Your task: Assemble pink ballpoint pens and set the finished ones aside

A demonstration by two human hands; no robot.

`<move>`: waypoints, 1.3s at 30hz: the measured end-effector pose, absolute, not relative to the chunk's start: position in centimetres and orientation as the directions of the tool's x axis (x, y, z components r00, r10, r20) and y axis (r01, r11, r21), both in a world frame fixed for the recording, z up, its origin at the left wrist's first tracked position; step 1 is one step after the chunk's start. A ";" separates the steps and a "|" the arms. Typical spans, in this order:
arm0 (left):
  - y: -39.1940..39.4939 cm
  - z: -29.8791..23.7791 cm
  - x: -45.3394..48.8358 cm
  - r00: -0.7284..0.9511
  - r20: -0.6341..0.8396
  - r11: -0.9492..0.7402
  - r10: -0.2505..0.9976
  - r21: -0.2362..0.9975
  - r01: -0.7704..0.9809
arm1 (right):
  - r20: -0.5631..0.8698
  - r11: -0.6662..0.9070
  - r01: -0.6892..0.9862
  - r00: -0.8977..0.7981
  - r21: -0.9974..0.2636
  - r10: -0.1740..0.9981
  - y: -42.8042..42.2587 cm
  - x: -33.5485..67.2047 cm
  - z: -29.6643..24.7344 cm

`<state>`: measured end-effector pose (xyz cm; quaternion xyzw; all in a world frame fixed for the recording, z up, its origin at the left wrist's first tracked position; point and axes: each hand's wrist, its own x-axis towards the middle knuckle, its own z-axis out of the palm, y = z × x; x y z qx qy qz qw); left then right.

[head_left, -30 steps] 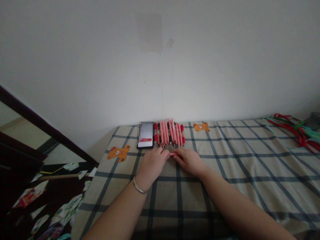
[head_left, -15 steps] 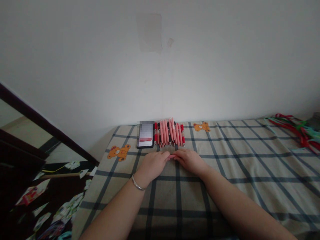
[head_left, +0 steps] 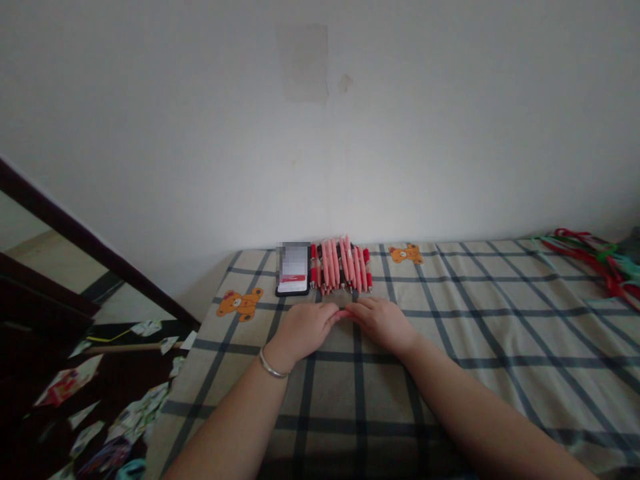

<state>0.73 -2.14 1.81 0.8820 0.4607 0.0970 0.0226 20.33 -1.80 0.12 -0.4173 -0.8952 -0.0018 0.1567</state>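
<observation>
My left hand (head_left: 309, 327) and my right hand (head_left: 383, 325) meet low over the checked cloth, fingers closed. Both grip a pink pen (head_left: 343, 313), one at each end; only a short middle stretch of it shows between my fingertips. Just beyond my hands lies a row of pink, red and black pens (head_left: 340, 267), side by side and partly stacked. A phone (head_left: 293, 270) with its screen lit rests flat at the left of that row.
A plaid cloth (head_left: 470, 400) with bear prints covers the surface up to the wall (head_left: 450, 133). Tangled red and green straps (head_left: 600, 263) lie at the far right. Scattered paper and wrappers (head_left: 135, 413) are down at the left, beside a dark slanted rail (head_left: 100, 243).
The view has shifted slightly. Both hands keep their hold on the pink pen, and slightly more of it shows between the fingers. The pens and the phone have stayed put.
</observation>
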 end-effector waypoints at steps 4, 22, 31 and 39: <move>-2.0 2.3 1.3 0.570 0.291 -0.607 0.768 0.051 0.793 | 0.251 0.598 0.762 -0.546 -0.247 0.799 -1.9 19.9 0.2; -2.3 1.3 1.2 0.472 0.166 -0.493 0.866 0.123 0.861 | 0.194 0.453 0.783 -0.410 -0.426 0.891 -1.6 20.4 0.2; -2.2 1.5 0.8 0.505 0.147 -0.521 0.851 0.114 0.846 | 0.302 0.527 0.741 -0.434 -0.415 0.849 -1.7 20.5 0.2; -2.2 1.9 0.8 0.511 0.111 -0.523 0.852 0.157 0.838 | 0.320 0.539 0.739 -0.438 -0.403 0.840 -1.8 20.6 0.4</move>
